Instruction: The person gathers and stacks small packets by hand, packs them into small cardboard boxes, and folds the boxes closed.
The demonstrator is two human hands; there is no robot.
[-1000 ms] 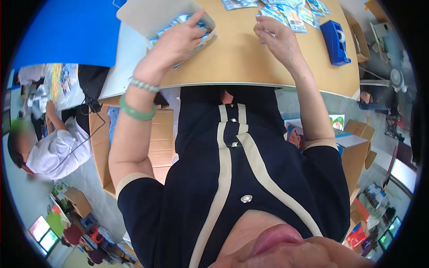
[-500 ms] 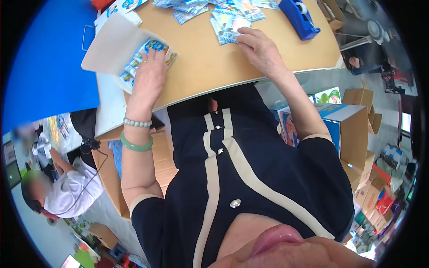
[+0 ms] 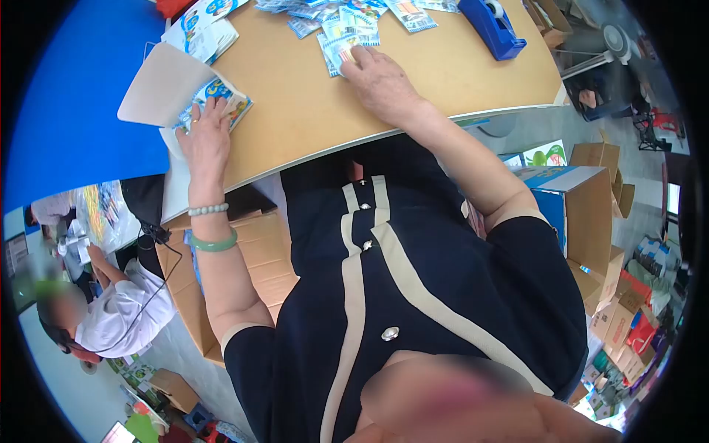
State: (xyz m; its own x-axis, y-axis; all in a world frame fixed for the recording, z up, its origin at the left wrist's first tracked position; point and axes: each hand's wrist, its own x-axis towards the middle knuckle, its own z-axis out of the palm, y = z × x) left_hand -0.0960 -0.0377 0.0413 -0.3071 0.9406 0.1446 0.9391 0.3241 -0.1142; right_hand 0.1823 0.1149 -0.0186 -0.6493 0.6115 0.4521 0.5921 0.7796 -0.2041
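Note:
My left hand point(image 3: 206, 139) rests with fingers spread on the front of an open white carton, whose pale lid flap point(image 3: 162, 85) stands raised. Blue-and-white printed packets point(image 3: 216, 91) show inside the carton beyond my fingertips. My right hand point(image 3: 385, 87) has bent fingers on the near edge of a small clear-and-blue packet point(image 3: 331, 55) lying on the table; its thumb side is partly hidden. More such packets point(image 3: 358, 26) lie in a loose pile just beyond that hand.
A blue tape dispenser point(image 3: 493, 31) stands at the table's right. Printed white cartons point(image 3: 203, 33) are stacked at the far left, beside a blue surface point(image 3: 81, 96). Cardboard boxes point(image 3: 587, 203) flank my body below the wooden table point(image 3: 295, 111). Another person point(image 3: 122, 310) sits at left.
The open carton and my left hand have shifted left across the table. My right hand has also moved left, with the packet under its fingers.

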